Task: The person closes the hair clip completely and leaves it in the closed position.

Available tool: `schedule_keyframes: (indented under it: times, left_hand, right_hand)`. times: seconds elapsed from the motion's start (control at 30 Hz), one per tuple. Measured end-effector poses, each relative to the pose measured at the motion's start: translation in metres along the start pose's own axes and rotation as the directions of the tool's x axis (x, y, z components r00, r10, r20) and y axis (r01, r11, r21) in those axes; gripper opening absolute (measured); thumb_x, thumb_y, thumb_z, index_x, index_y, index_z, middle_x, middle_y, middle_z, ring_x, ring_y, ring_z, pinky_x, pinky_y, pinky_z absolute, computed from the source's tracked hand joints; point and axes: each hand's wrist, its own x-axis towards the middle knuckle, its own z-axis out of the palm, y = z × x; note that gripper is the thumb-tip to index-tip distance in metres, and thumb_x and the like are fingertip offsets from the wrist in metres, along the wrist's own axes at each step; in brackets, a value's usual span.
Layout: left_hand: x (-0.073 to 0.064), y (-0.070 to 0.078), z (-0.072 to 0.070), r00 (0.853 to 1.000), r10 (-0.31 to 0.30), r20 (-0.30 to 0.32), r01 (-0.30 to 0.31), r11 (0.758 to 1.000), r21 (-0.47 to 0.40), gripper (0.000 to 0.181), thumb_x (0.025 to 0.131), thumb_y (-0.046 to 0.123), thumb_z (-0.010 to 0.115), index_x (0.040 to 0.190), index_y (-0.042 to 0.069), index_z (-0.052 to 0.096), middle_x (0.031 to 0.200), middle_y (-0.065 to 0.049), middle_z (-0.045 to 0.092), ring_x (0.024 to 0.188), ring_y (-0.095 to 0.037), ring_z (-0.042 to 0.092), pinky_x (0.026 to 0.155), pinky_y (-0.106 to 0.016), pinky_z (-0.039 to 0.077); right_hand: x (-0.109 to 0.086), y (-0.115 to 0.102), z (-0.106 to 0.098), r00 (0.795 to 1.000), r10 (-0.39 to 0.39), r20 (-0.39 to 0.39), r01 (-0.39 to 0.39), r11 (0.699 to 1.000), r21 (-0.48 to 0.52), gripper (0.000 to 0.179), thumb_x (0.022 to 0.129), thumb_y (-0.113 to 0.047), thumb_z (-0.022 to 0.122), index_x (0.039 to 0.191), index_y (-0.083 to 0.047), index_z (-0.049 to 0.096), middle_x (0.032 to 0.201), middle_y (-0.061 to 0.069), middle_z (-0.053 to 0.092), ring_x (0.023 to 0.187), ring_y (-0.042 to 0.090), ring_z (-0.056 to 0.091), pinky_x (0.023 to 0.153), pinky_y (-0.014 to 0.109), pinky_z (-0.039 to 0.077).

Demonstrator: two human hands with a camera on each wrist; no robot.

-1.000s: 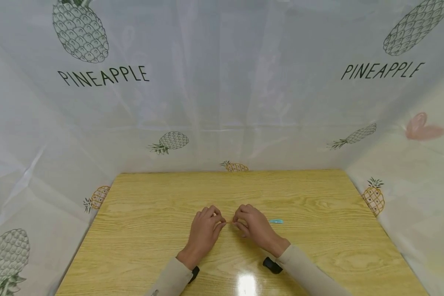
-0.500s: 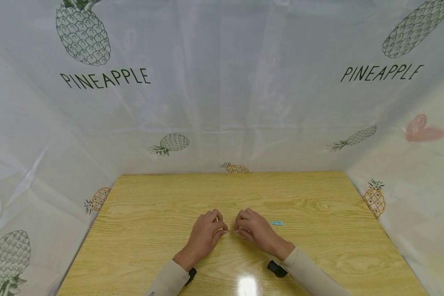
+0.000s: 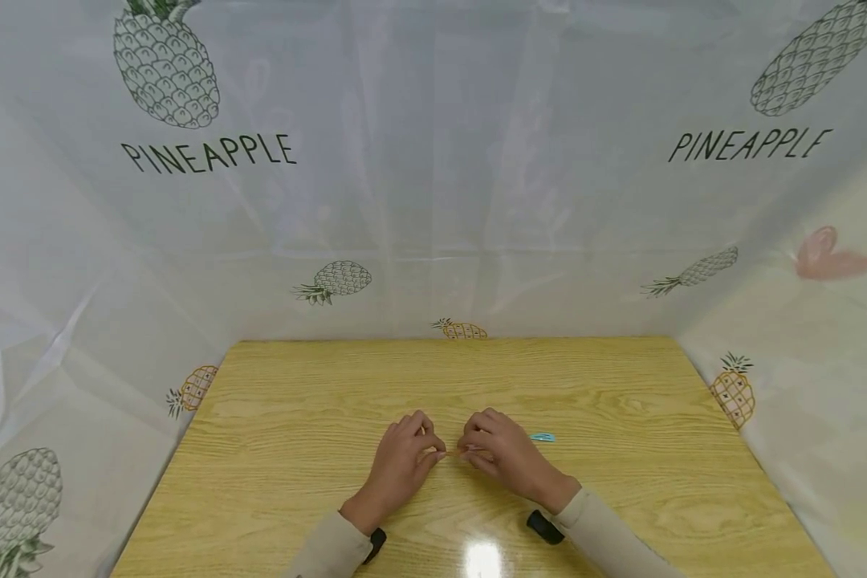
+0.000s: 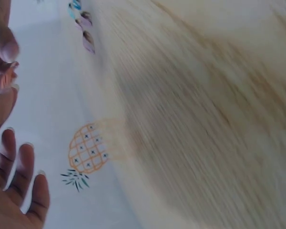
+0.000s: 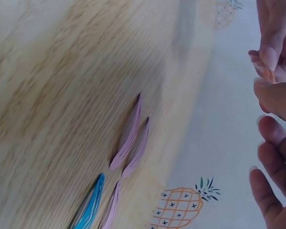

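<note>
An orange hair clip [image 5: 271, 76] is held between the fingertips of both hands, mostly covered by them. My left hand [image 3: 397, 461] pinches one end with thumb and forefinger. In the left wrist view the other fingers of that hand spread apart below the orange clip [image 4: 8, 76]. From the other side my right hand [image 3: 506, 453] pinches the clip, its remaining fingers loosely bent in the right wrist view. Beyond the right hand a blue hair clip [image 3: 543, 437] lies on the wooden table [image 3: 296, 385].
Several pink-purple hair clips [image 5: 126, 138] lie beside the blue one in the right wrist view. White sheeting printed with pineapples [image 3: 433, 160] surrounds the table at the back and sides. A black strap [image 3: 545, 527] sits under the right wrist.
Both hands have come slightly nearer to me, still together at the orange clip. The head view has shifted a little; the blue clip stays lying on the table.
</note>
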Motion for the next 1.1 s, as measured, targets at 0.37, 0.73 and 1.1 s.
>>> schedule_keyframes:
  times: [0.37,0.73,1.1]
  left_hand:
    - [-0.001,0.005,0.005,0.988,-0.138,0.074,0.15,0.969,-0.197,0.005,0.091,0.011,0.084,0.09,0.015,0.081,0.098,0.009,0.051,0.084,-0.01,0.051,0.077,-0.031,0.046]
    - [0.001,0.012,0.005,0.976,-0.164,0.146,0.197,0.948,-0.251,0.002,0.096,0.013,0.08,0.095,0.012,0.08,0.099,0.006,0.056,0.092,-0.016,0.059,0.081,-0.031,0.051]
    - [0.005,0.021,0.014,0.998,0.056,0.005,-0.056,0.983,0.174,0.016,0.084,0.029,0.091,0.09,0.022,0.078,0.103,0.006,0.059,0.088,-0.013,0.053,0.081,-0.031,0.048]
  right_hand:
    - [-0.004,0.002,-0.001,0.996,-0.064,-0.06,0.057,0.992,-0.11,0.038,0.067,-0.007,0.101,0.093,-0.017,0.075,0.099,-0.004,0.063,0.088,0.012,0.058,0.077,0.031,0.054]
    - [-0.011,0.004,-0.002,0.996,-0.057,-0.066,0.049,0.993,-0.108,0.035,0.068,-0.011,0.101,0.092,-0.016,0.077,0.099,-0.004,0.064,0.087,0.012,0.058,0.077,0.032,0.054]
    - [-0.017,0.005,-0.007,0.998,-0.004,-0.069,-0.002,0.997,-0.076,0.03,0.07,-0.009,0.1,0.09,-0.017,0.079,0.097,-0.007,0.064,0.084,0.009,0.056,0.076,0.028,0.053]
